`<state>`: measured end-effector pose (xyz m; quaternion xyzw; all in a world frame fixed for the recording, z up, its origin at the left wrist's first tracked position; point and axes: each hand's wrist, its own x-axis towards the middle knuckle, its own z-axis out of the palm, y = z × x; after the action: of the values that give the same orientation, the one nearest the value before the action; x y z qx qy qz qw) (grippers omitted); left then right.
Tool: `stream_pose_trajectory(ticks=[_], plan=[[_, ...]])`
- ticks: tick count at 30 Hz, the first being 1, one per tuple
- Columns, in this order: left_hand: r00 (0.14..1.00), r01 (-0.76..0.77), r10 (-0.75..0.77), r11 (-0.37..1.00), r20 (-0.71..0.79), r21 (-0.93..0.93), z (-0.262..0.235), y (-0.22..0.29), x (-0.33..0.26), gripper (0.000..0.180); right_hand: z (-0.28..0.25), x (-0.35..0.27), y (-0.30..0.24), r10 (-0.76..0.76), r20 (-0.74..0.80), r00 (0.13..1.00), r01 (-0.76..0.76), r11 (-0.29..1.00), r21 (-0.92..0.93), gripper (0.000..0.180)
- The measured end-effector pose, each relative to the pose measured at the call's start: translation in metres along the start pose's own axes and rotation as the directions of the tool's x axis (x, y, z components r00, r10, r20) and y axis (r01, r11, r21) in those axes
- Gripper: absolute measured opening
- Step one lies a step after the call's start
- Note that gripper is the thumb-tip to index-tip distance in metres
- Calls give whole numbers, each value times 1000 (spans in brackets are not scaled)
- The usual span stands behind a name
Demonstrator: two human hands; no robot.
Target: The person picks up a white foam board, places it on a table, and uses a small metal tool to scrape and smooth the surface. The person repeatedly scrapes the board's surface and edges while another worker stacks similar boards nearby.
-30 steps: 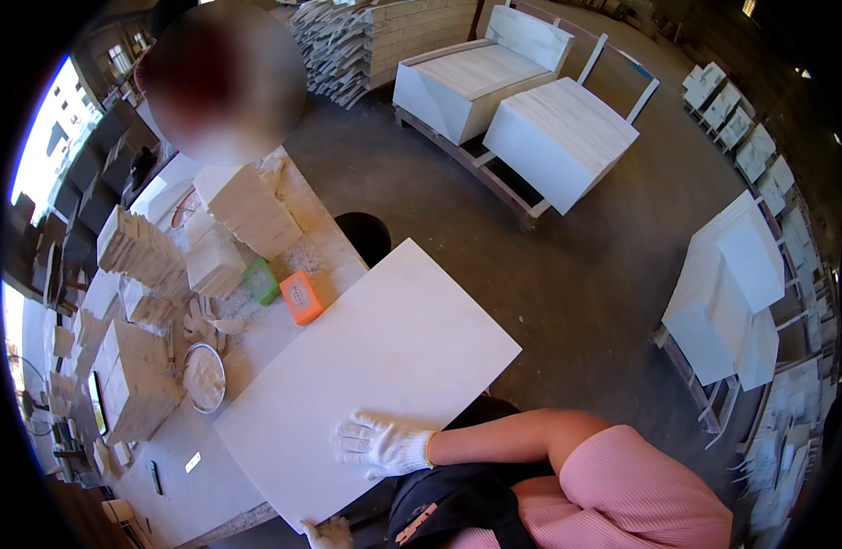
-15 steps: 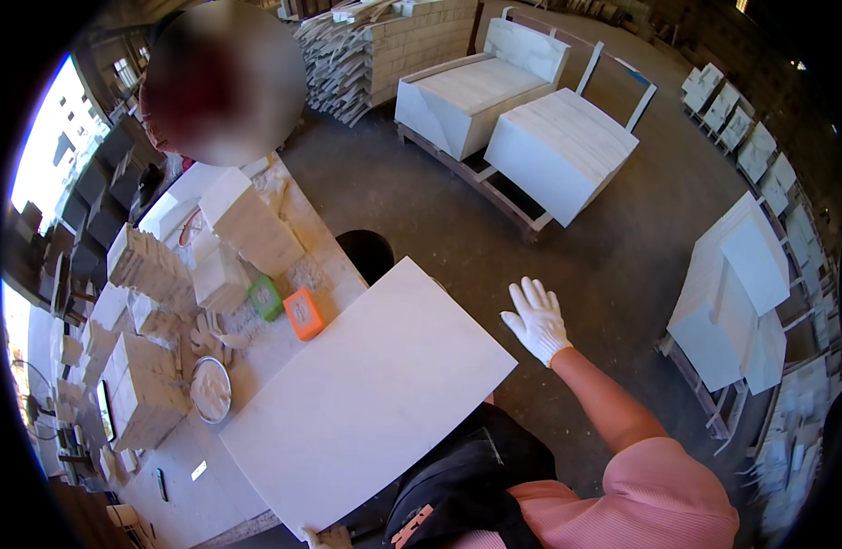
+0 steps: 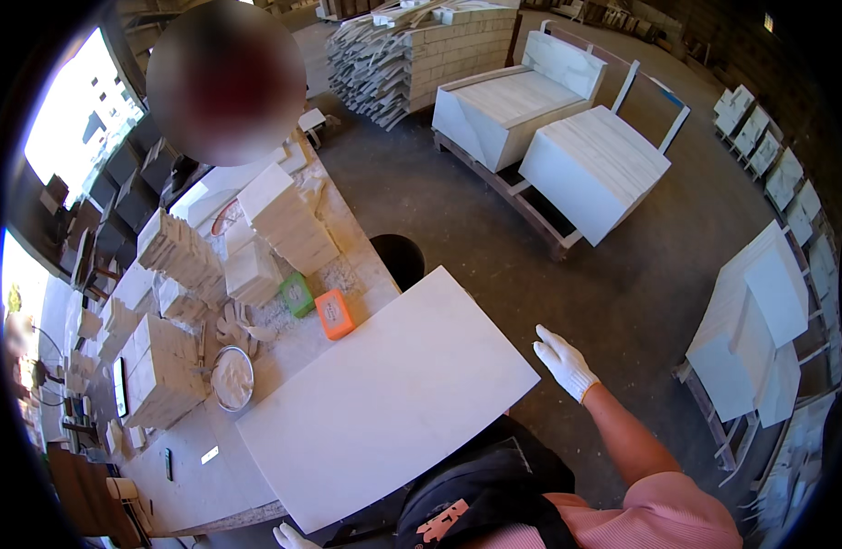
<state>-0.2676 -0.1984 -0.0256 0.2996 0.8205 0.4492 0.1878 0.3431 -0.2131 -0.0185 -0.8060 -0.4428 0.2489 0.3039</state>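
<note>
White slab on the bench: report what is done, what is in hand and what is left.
Done: the white slab lies flat on the workbench, one corner overhanging. In hand: nothing; the gloved right hand hovers open beside that corner, the left hand shows only at the near edge. Left: probably squaring the overhang.

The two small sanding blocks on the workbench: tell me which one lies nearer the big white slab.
The orange block. It sits almost at the edge of the white slab, while the green block lies behind it, farther from the slab.
</note>
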Motion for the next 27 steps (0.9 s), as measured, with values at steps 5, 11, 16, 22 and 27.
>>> stream_pose_trajectory(ticks=[5, 11, 16, 22, 27], plan=[[995, -37, 51, 987, 90, -153, 31, 50, -24, 55, 2, 22, -39, -183, -30, 983, 177, 971, -159, 53], [822, -569, 504, 710, 264, 415, 93, 46, -2, 69, 36, 69, -116, -577, 66, 814, 573, 780, -252, 46], [825, -563, 466, 626, 319, 540, 127, 58, -2, 75, 113, 114, -156, -747, 175, 642, 765, 639, -79, 31], [849, -528, 386, 570, 362, 629, 150, 65, -48, 78, 173, 162, -225, -785, 380, 489, 863, 500, -77, 22], [500, -843, 477, 459, 723, 280, 211, 142, -128, 75, 203, 170, -241, -797, 400, 452, 885, 458, -86, 30]])
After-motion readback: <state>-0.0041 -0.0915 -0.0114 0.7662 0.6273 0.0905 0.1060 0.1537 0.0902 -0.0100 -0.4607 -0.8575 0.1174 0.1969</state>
